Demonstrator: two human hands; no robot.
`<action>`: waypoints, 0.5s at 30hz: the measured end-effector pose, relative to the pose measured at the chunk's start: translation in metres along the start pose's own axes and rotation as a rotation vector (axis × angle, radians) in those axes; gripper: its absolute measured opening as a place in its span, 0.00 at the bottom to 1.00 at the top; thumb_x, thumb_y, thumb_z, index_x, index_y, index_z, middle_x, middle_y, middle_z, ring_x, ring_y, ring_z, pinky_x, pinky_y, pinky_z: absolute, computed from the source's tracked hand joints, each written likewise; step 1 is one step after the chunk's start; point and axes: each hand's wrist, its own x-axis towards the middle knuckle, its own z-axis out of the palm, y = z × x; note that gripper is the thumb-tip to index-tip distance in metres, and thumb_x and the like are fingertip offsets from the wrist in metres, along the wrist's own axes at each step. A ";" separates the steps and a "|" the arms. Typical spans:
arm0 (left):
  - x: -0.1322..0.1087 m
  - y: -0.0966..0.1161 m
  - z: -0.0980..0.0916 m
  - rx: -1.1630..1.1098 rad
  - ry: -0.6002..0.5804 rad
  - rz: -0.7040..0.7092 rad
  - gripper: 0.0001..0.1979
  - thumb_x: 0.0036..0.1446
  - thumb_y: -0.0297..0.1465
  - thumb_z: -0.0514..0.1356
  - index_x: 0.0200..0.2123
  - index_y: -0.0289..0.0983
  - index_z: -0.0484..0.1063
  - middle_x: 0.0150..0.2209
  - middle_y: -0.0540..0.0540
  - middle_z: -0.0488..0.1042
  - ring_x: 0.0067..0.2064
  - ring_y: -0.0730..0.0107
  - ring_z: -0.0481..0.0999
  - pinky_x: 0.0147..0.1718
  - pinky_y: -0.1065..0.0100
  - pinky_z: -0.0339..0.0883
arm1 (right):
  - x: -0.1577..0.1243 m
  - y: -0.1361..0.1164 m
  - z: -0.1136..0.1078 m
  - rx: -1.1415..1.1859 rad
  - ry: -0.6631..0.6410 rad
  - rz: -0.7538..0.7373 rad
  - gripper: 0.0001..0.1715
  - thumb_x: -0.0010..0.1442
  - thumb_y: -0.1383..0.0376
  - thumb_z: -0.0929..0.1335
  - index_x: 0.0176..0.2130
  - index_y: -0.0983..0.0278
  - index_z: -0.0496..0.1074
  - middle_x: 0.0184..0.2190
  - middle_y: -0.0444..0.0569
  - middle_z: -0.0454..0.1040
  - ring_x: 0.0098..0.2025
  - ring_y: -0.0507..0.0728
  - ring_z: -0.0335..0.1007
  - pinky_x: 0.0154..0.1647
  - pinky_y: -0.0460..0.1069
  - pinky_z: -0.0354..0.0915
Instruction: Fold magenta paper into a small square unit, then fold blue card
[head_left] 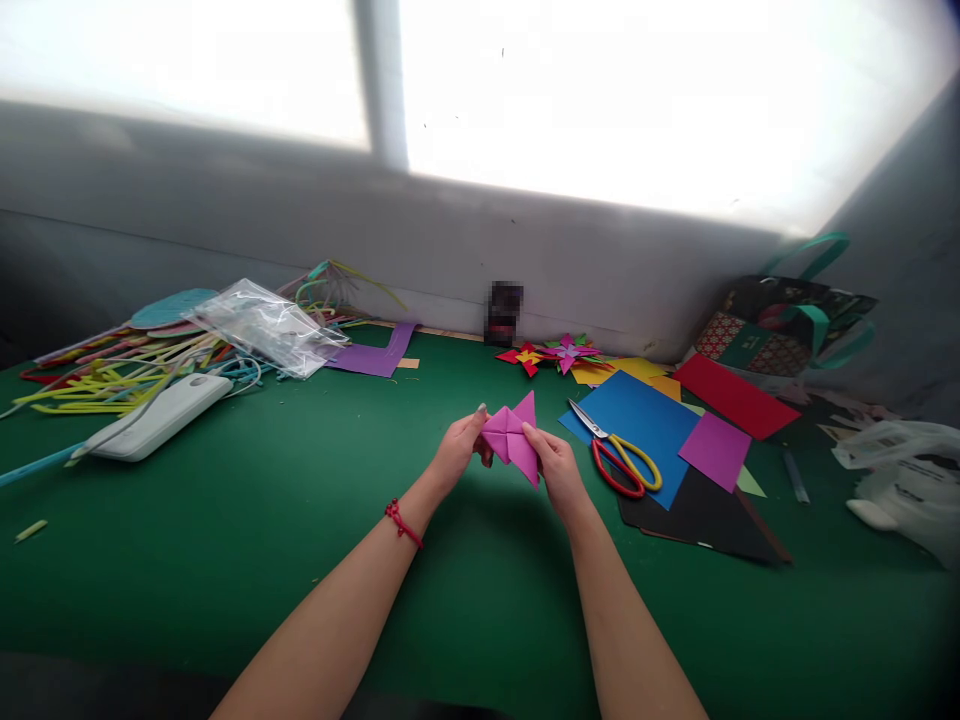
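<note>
A folded pink origami paper piece (512,434) is held up between my two hands above the green table. It has a creased diamond part on the left and two pointed flaps on the right, one up and one down. My left hand (463,442) pinches its left corner with thumb and fingers. On the other side, my right hand (553,458) grips the right edge, thumb on top. The fingers under the paper are partly hidden. Scissors (619,455) with red and yellow handles lie to the right of my right hand, on a blue paper sheet (626,400).
Folded paper flowers (566,350) lie by the wall. Red paper (735,395) and a purple square (716,450) are at right, near a gift bag (757,325) and a plastic bag (911,490). At left are a white power strip (161,415), pipe cleaners (97,385) and clear plastic (266,325).
</note>
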 end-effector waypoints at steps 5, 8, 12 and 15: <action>0.000 -0.001 0.001 -0.026 -0.040 0.003 0.22 0.55 0.47 0.49 0.24 0.34 0.64 0.16 0.52 0.64 0.17 0.76 0.64 0.18 0.72 0.62 | 0.001 0.000 -0.003 -0.012 0.029 -0.016 0.22 0.49 0.49 0.66 0.20 0.64 0.64 0.16 0.41 0.62 0.18 0.49 0.52 0.16 0.45 0.46; 0.000 0.000 -0.001 0.020 -0.034 0.017 0.19 0.55 0.44 0.51 0.23 0.34 0.63 0.16 0.52 0.63 0.18 0.77 0.63 0.19 0.72 0.61 | 0.002 0.001 -0.004 -0.022 0.046 -0.022 0.22 0.50 0.49 0.66 0.21 0.64 0.65 0.16 0.40 0.61 0.17 0.49 0.54 0.16 0.45 0.50; 0.000 0.002 -0.001 0.089 -0.007 0.031 0.18 0.55 0.43 0.52 0.21 0.35 0.61 0.15 0.53 0.62 0.18 0.78 0.62 0.21 0.73 0.61 | 0.003 0.000 -0.003 0.006 0.046 -0.016 0.21 0.51 0.47 0.65 0.24 0.62 0.64 0.14 0.39 0.61 0.15 0.51 0.57 0.15 0.46 0.54; 0.000 0.003 -0.001 0.113 0.007 0.038 0.19 0.55 0.43 0.51 0.20 0.35 0.61 0.15 0.53 0.62 0.18 0.78 0.62 0.21 0.74 0.61 | 0.003 -0.001 -0.002 0.017 0.046 -0.022 0.20 0.52 0.47 0.64 0.26 0.61 0.64 0.15 0.40 0.64 0.15 0.51 0.58 0.14 0.45 0.55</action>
